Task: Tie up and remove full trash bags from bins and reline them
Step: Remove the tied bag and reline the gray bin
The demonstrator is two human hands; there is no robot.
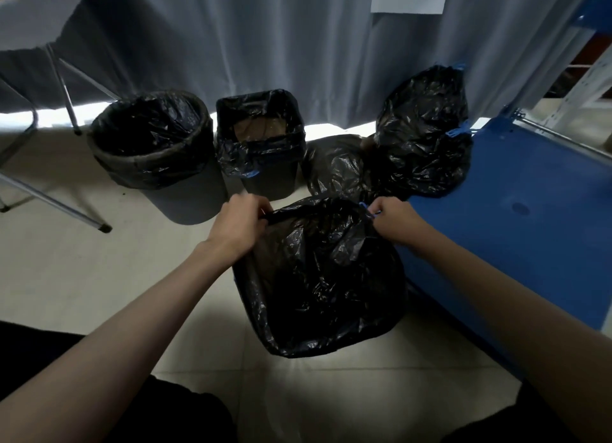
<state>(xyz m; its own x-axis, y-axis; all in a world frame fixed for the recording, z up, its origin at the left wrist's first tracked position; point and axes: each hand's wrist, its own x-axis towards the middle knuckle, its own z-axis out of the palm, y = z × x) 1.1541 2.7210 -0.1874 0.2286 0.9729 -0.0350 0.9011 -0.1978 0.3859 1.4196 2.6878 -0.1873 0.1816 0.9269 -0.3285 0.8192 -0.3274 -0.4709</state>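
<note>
1. The left hand point(239, 223) grips the gathered top edge of a black trash bag point(318, 277) on its left side, with the fingers curled around the plastic. I judge this grip keeps the mouth of the bag from falling down.
2. The right hand point(392, 222) pinches the opposite edge, just where a blue drawstring point(364, 206) comes out. The two hands hold the mouth stretched between them, probably to pull the string and close the bag.
3. The bag stands on the floor point(99, 277) directly in front of the person, between the arms and touching or almost touching a blue platform point(530, 210) on the right. Low and close like this, it is easy to reach from above.
4. Behind it stand a round bin point(155, 151) and a square bin point(261, 144), side by side, both with black liners folded over the rim. Something brownish lies inside the square one, so it may still need emptying.
5. Two more black bags point(424, 134) lean together near the curtain point(265, 38), at least one with blue ties visible. They seem put aside, out of the way, as finished.
6. A folding chair point(49, 78) stands at the left, apart from the bins.
</note>
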